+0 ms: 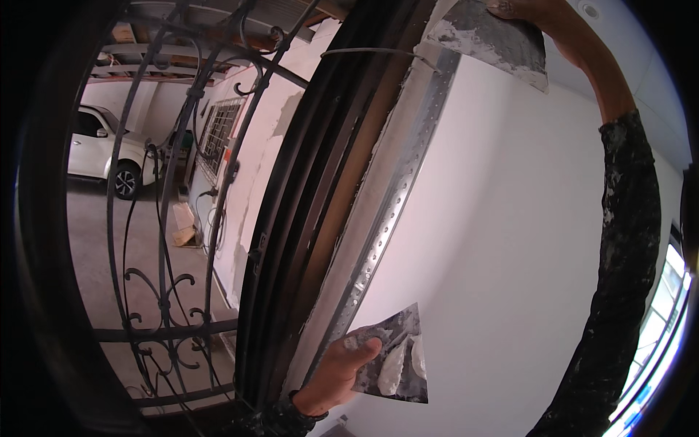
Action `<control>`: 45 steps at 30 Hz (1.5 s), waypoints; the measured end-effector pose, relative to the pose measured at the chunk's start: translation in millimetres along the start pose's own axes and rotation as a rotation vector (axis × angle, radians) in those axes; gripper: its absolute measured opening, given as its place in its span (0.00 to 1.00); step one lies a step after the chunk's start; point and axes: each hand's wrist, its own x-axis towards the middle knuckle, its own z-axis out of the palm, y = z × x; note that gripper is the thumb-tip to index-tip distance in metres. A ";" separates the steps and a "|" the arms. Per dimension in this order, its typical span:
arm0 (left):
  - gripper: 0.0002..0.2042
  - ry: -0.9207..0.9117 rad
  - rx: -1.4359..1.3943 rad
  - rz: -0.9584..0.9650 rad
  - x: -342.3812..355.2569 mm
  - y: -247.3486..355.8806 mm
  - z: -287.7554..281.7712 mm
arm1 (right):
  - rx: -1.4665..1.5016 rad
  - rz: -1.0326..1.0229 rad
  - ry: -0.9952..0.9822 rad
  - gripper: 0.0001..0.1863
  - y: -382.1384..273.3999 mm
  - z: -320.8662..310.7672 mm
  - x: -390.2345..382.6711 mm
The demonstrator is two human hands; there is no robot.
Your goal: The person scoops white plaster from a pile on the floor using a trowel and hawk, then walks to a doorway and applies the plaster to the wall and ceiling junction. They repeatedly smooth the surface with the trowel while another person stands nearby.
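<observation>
My right hand (520,10) reaches high, its fingers closed on a wide putty knife (502,44) smeared with pale filler. That blade lies at the upper end of a perforated metal corner bead (393,207), over the wall edge. Low in the view, my left hand (331,379) grips a second putty knife (409,342), thumb on its blade. Lumps of white putty (393,370) sit on this blade. The left hand is beside the bead's lower part. Part of the right hand is cut off by the picture's top edge.
Left of the bead stands a dark door frame (291,197), with a thin wire (364,51) across it. Beyond are a black wrought-iron grille (166,218) and a white car (98,149). A smooth white wall (502,240) spreads right, toward a bright window (659,320).
</observation>
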 end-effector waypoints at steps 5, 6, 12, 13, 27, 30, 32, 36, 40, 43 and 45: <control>0.27 -0.036 -0.035 -0.017 -0.3 2.1 -1.8 | -0.079 0.023 -0.156 0.14 -10.9 18.6 17.9; 0.27 -0.035 -0.037 -0.021 -0.7 2.4 -2.0 | -0.102 0.044 -0.174 0.14 -11.9 20.6 20.2; 0.28 -0.051 -0.032 -0.040 -1.8 4.8 -3.4 | -0.170 0.078 -0.170 0.15 -19.8 28.6 19.1; 0.28 -0.059 -0.040 -0.039 -1.7 5.0 -3.1 | -0.180 0.082 -0.162 0.15 -20.3 29.7 17.9; 0.27 -0.057 -0.060 -0.041 -2.0 4.0 -3.1 | -0.319 0.024 -0.103 0.11 -4.6 28.5 24.8; 0.28 -0.056 -0.058 -0.032 -1.4 1.8 -4.9 | -0.343 0.026 -0.106 0.09 -4.3 28.5 27.6; 0.29 -0.050 -0.049 -0.025 -0.7 0.6 -5.5 | -0.348 0.027 -0.111 0.08 -4.4 28.1 30.1; 0.24 -0.024 -0.095 -0.032 1.4 -0.3 -5.0 | -0.376 0.027 -0.114 0.07 -3.8 25.7 35.3; 0.23 -0.035 -0.111 -0.033 1.8 0.7 -5.2 | -0.277 0.022 -0.128 0.07 -2.0 23.6 38.7; 0.28 -0.062 -0.074 -0.056 0.9 1.4 -7.0 | -0.349 0.009 -0.081 0.08 -1.6 20.9 42.1; 0.31 -0.076 -0.052 -0.055 0.8 1.0 -8.3 | -0.343 0.019 -0.072 0.08 -1.9 18.6 45.9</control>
